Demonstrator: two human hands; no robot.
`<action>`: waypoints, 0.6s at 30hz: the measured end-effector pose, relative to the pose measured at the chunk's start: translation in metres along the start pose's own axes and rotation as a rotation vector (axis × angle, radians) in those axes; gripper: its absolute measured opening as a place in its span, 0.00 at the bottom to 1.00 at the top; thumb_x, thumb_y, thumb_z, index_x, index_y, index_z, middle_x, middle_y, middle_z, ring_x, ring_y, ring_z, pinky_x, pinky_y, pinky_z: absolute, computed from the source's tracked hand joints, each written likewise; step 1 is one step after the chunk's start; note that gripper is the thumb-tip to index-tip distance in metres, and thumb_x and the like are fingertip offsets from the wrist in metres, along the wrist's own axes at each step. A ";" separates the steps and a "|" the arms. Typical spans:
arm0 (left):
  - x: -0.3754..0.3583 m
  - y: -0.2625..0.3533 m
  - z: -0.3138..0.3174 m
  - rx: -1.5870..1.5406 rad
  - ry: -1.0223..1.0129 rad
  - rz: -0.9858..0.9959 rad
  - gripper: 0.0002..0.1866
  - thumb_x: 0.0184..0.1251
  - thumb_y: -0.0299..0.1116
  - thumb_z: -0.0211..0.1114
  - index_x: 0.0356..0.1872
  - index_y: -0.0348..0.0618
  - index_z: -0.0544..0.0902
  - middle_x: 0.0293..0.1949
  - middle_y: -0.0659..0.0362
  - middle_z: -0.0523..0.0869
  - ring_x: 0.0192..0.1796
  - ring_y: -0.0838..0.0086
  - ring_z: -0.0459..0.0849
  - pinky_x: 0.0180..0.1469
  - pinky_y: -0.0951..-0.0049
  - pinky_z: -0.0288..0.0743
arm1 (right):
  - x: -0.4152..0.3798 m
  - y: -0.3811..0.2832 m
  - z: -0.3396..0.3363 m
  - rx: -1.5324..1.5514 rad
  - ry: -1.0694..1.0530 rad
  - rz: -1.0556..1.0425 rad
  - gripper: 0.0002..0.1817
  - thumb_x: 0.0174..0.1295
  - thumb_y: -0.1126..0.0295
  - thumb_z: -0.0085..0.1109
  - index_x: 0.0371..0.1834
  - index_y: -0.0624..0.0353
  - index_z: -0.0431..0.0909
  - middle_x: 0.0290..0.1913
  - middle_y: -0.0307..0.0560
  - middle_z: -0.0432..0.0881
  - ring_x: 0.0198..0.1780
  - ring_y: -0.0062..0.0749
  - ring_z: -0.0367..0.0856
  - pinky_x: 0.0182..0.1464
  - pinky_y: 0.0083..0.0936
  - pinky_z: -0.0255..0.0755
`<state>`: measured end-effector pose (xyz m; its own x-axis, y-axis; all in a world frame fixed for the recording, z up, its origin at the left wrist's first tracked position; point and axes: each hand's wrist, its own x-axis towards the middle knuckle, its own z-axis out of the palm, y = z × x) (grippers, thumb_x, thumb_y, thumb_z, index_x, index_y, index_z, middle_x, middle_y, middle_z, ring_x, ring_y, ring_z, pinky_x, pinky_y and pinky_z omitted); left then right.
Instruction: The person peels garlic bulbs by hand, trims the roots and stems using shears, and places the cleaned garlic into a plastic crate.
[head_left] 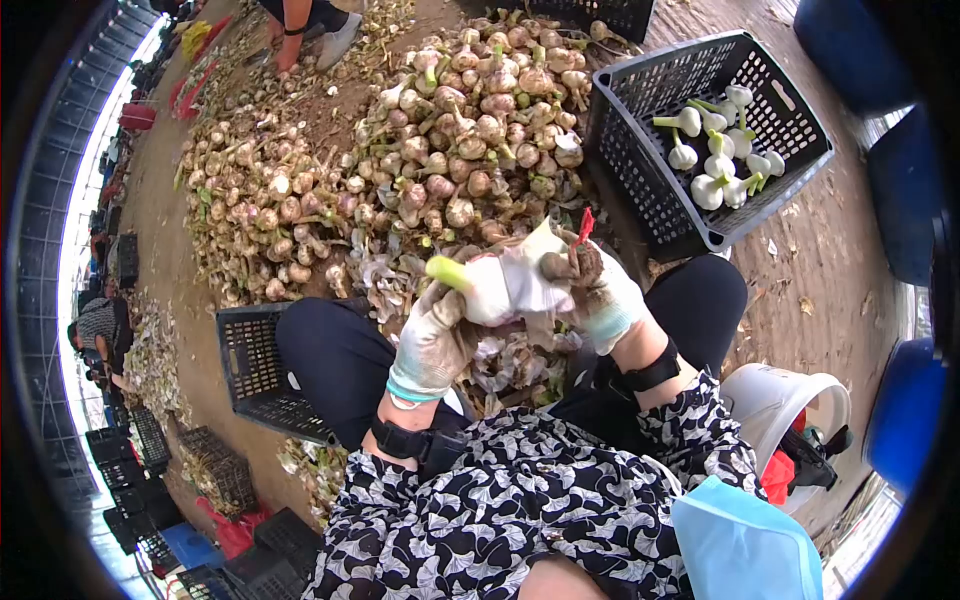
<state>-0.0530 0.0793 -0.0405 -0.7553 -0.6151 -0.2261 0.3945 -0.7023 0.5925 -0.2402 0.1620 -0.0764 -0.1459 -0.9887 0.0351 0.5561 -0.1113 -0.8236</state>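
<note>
My left hand [432, 345], in a dirty white glove with a teal cuff, is closed round a garlic bulb [488, 290] whose short green stem points left. On the other side, my gloved right hand [598, 295] is closed at the bulb's root end, on loose papery skin [537, 280]. Something red sticks up by the right fingers; what it belongs to is unclear. Peeled skins [510, 370] lie below my hands. Just beyond them rises a heap of unpeeled garlic [470, 130]. White cleaned bulbs [720, 165] lie in a black crate [700, 228] at the upper right.
Another black crate [255, 365] is beside my left knee. A white bucket [765, 400] stands at the right, near blue barrels [905, 420]. A co-worker's hand [288, 52] reaches down at the top left. Another person [105, 330] is at the far left.
</note>
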 end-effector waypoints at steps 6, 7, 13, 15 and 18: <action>0.000 0.001 -0.007 0.615 0.145 0.079 0.40 0.42 0.32 0.79 0.58 0.35 0.67 0.48 0.58 0.78 0.48 0.74 0.79 0.51 0.73 0.77 | 0.009 0.000 0.014 -0.318 0.081 -0.020 0.15 0.59 0.64 0.58 0.42 0.65 0.78 0.35 0.41 0.82 0.35 0.22 0.78 0.41 0.21 0.73; 0.000 0.003 0.011 0.536 0.099 0.126 0.39 0.42 0.29 0.78 0.58 0.35 0.68 0.47 0.57 0.79 0.46 0.74 0.80 0.49 0.76 0.76 | 0.014 0.001 0.000 -0.522 0.077 -0.120 0.14 0.61 0.65 0.55 0.42 0.66 0.78 0.36 0.41 0.82 0.34 0.23 0.78 0.40 0.22 0.73; -0.009 0.009 0.014 0.330 0.069 -0.029 0.40 0.44 0.24 0.74 0.62 0.37 0.65 0.46 0.55 0.78 0.44 0.73 0.80 0.44 0.74 0.78 | 0.023 -0.004 -0.006 -1.240 -0.090 0.203 0.14 0.50 0.74 0.51 0.39 0.59 0.81 0.34 0.55 0.83 0.35 0.49 0.82 0.41 0.34 0.75; -0.007 0.014 0.007 0.393 0.091 -0.035 0.38 0.44 0.24 0.74 0.61 0.36 0.67 0.49 0.53 0.78 0.48 0.71 0.79 0.50 0.72 0.75 | 0.013 0.042 -0.015 -1.322 -0.383 0.314 0.14 0.51 0.71 0.52 0.40 0.57 0.82 0.35 0.57 0.83 0.38 0.52 0.82 0.41 0.37 0.76; -0.007 0.019 -0.012 1.019 0.100 0.117 0.37 0.42 0.22 0.73 0.59 0.29 0.70 0.54 0.49 0.77 0.54 0.68 0.77 0.58 0.73 0.70 | 0.020 0.008 0.002 -1.228 -0.083 0.348 0.15 0.52 0.68 0.55 0.43 0.57 0.81 0.29 0.55 0.83 0.33 0.50 0.81 0.37 0.36 0.75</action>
<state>-0.0339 0.0657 -0.0370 -0.6753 -0.7198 -0.1610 -0.2037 -0.0279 0.9786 -0.2375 0.1414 -0.0813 -0.0698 -0.9550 -0.2882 -0.5695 0.2754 -0.7745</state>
